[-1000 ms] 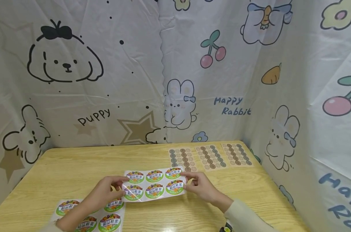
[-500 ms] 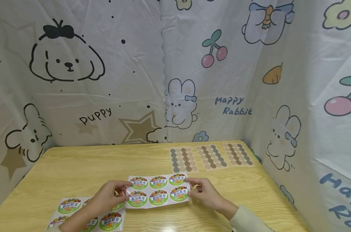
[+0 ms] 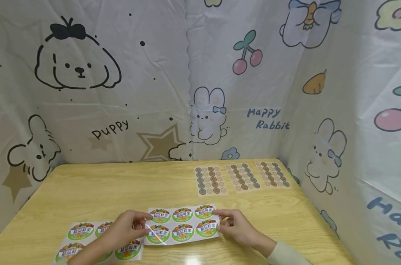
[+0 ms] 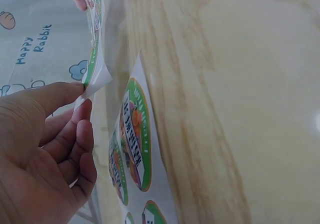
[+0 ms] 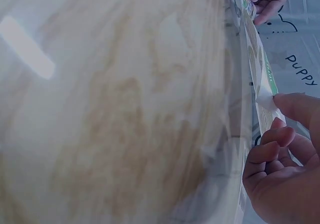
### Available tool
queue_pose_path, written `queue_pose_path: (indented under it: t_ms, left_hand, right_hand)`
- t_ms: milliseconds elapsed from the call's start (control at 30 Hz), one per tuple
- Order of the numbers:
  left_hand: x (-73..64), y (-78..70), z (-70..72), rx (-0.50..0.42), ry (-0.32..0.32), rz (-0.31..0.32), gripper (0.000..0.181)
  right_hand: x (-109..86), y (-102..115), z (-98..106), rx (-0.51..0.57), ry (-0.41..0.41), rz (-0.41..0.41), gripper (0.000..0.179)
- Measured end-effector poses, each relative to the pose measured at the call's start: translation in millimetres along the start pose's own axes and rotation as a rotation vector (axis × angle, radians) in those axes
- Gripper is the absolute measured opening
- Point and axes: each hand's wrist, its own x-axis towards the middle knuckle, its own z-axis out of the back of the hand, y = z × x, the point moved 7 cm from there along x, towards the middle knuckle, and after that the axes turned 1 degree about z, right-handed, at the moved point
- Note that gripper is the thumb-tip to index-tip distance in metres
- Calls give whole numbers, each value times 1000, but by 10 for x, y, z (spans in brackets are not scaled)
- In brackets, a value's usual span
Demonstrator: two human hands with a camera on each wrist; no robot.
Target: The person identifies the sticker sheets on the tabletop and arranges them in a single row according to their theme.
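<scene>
A white sheet of round fruit stickers (image 3: 182,224), in two rows of three, is stretched between both hands over the table. My left hand (image 3: 129,229) pinches its left edge between thumb and fingers; the left wrist view shows the sheet's corner (image 4: 102,79) bending at the thumb. On the opposite edge, my right hand (image 3: 238,228) pinches the sheet the same way. In the right wrist view the sheet (image 5: 261,74) is seen nearly edge-on, raised above the tabletop. A second sheet of the same stickers (image 3: 81,232) lies under my left forearm, partly hidden by it.
Three beige sheets of small brown and grey round stickers lie at the back right, the leftmost sheet (image 3: 210,181) nearest the middle. The wooden table (image 3: 121,184) is bounded behind and at the sides by a white cartoon-print curtain (image 3: 147,92).
Both hands have lowered the sticker sheet toward the table's front and slightly right, still gripping both ends. The sheet on the table and the beige sheets stay put.
</scene>
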Motion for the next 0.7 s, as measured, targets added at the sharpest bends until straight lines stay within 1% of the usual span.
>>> queue_pose_path:
  t_ms: [167,400,700]
  left_hand:
    - [-24,-3,-39,-25,18,-14,42]
    - [-33,40,-98,-13,51,9,41]
    - [-57,48,-114,22,35,-4,46]
  right_hand:
    - [-16,-34,-22,9,11,4,50]
    - [-41,-71,-57,21,27,3,49]
    - [-73,-89,-93,4,29,3,51]
